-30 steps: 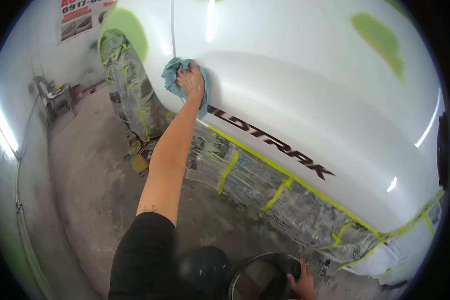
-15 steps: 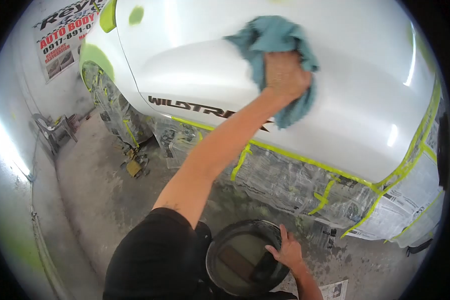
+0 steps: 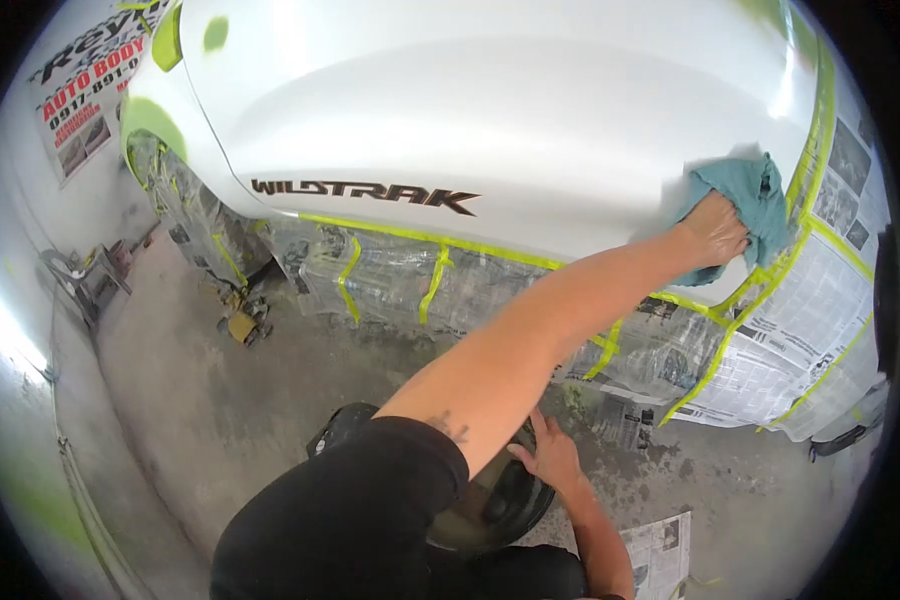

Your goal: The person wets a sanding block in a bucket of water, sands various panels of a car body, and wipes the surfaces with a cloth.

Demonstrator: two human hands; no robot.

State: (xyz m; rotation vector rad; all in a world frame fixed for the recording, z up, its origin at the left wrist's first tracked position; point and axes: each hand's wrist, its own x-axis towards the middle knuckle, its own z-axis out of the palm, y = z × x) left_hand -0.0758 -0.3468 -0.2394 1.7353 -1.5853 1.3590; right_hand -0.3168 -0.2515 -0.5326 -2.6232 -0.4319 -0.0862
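The left hand [image 3: 715,230] is closed on a bunched, rumpled teal cloth [image 3: 760,190], its fingers partly sunk in the folds. The cloth lies against the lower right corner of a glossy white vehicle door panel [image 3: 570,120], just beside the yellow-green masking tape [image 3: 510,257] that edges it.

The right hand [image 3: 555,460] rests at the side of a round black basin [image 3: 540,512] with murky liquid inside, thumb apart from the fingers; whether it grips the rim I cannot tell. The bare left forearm and its short black sleeve [image 3: 360,500] stand in the way, covering much of the basin and a stretch of the masked sill.

Below the panel hangs clear plastic film [image 3: 390,285], strapped with more tape; to the right, printed newspaper sheets [image 3: 790,350] cover the body. A loose newspaper page [image 3: 660,550] lies on the stained grey concrete floor [image 3: 300,390]. Farther left are a plastic-wrapped wheel [image 3: 200,220], a yellowish block [image 3: 242,325] among scraps, and a grey chair [image 3: 85,275] by the wall.

Dark slanted lettering [image 3: 365,193] on the panel reads "WILDTRAK". A wall banner [image 3: 90,80], cut off, shows "Rey", "AUTO BODY" and "0917-891-0"; its smaller red print is too fine to read surely.
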